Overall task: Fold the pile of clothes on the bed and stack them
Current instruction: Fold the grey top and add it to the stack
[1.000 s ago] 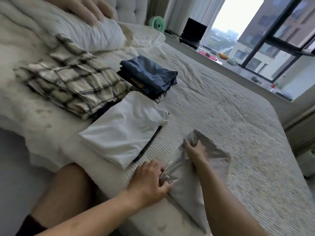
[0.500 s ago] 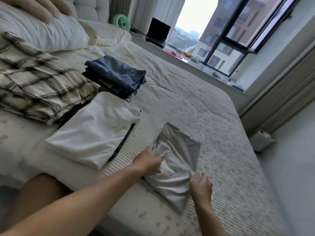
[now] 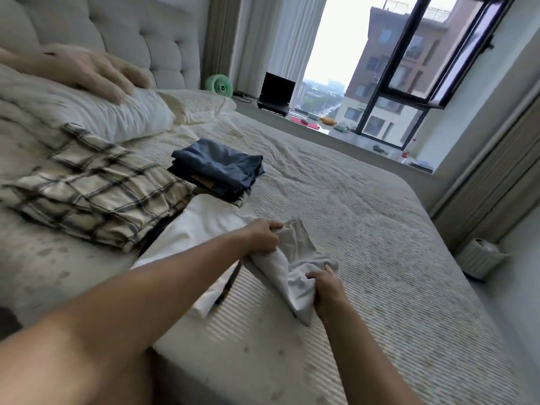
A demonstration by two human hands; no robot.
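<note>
A small light grey garment (image 3: 292,258) lies bunched on the bed (image 3: 365,229) near its front edge. My left hand (image 3: 263,236) grips its far left edge, fingers curled into the cloth. My right hand (image 3: 325,283) grips its near right part. Left of the garment lies a folded white garment (image 3: 201,226) on top of something dark. Behind that sits a folded stack with blue cloth (image 3: 219,168) on top. A folded plaid garment (image 3: 96,188) lies further left.
White pillows (image 3: 117,112) lean at a tufted headboard (image 3: 131,33). A large plush hand (image 3: 87,71) rests on a pillow. Beyond the bed are a green fan (image 3: 219,86), a black laptop (image 3: 277,92), a window ledge with small items, and a white bin (image 3: 482,255) on the floor.
The grey garment went from lying flat to bunched up between my hands. My right hand closed on its near side, and my left hand moved to its far edge. The camera tilted upward.
</note>
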